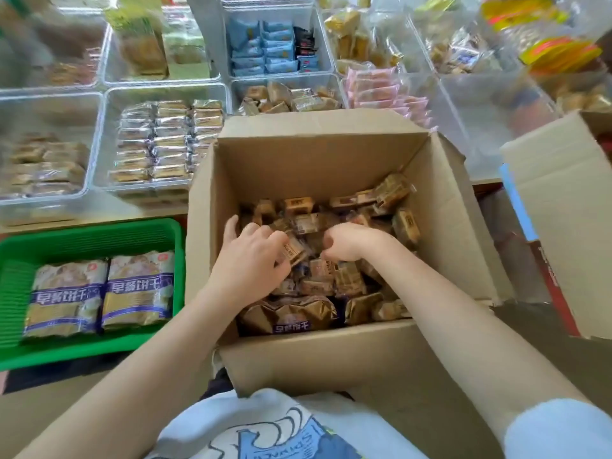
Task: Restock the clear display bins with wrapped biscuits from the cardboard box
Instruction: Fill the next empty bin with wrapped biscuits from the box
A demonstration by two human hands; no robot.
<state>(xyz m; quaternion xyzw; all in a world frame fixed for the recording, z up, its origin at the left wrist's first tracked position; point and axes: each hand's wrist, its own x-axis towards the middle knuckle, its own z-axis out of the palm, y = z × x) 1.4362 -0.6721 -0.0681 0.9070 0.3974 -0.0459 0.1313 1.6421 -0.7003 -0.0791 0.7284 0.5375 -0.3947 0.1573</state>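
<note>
Both hands are down inside the open brown cardboard box, among a loose heap of small brown-and-gold wrapped biscuits. The left hand lies over the pile with its fingers bent round one small packet, the thumb stretched out towards the box's left wall. The right hand is curled downward into the heap; its fingertips are hidden, so whether its grip has a packet in it I cannot tell.

Just behind the box, a clear plastic display bin on the tabletop holds a shallow layer of what look like the same brown packets, and seems the likely one to refill. To the left, another clear bin of neat silver-wrapped bars looks already well stocked.

The packets are probably light and crinkly, with slick film that slides against its neighbours, and the biscuit inside is likely brittle. A handful scooped from beneath, with the fingers cupped round the packets' bodies, should carry better than pinching the thin sealed ends, and squeezing hard would risk crumbling them.

A green plastic basket beside the box holds two larger purple-banded bags.
</note>
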